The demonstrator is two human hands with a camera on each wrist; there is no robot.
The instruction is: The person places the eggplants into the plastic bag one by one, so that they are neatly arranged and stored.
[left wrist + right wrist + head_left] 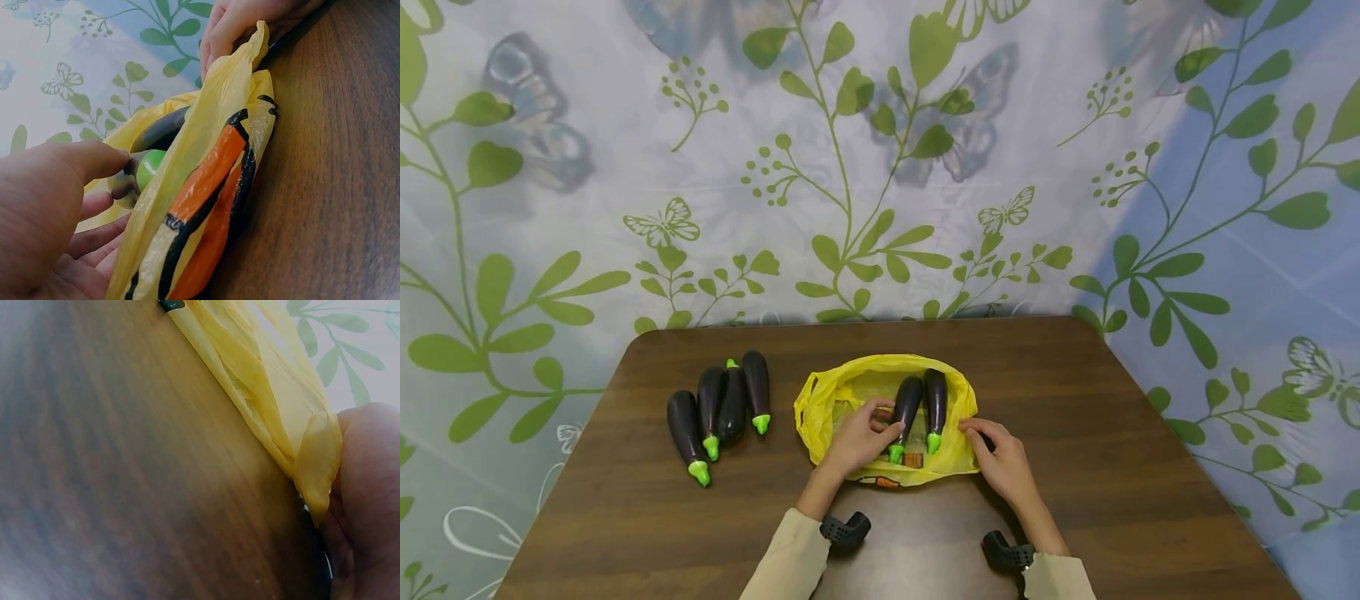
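Nearest us: two cream sleeves [792, 554], a black wrist mount [846, 533] where each one ends, above the wood-grain counter [1105, 450]. Left hand [856, 437] reaches over the near rim of a yellow plastic bag [936, 476], fingers loose, thumb apart from them; we read it as released. Just right of its thumb lies one eggplant [907, 408] inside the bag, green cap toward us; whether the thumb touches it we cannot tell. Second eggplant [936, 398] in the bag, between the two hands. Right hand [1006, 467] appears to pinch the bag's rim; a dark shape beneath it is too hidden for us to name. Well left of the left hand, four eggplants [685, 427] lie side by side, one cap pointing away.

Risks, as we judge them: the low, slack mouth could fold over the eggplants if the right hand's grip slips; thin film could tear if pulled hard; the smooth skins could let the bagged pair roll if the film is tugged.
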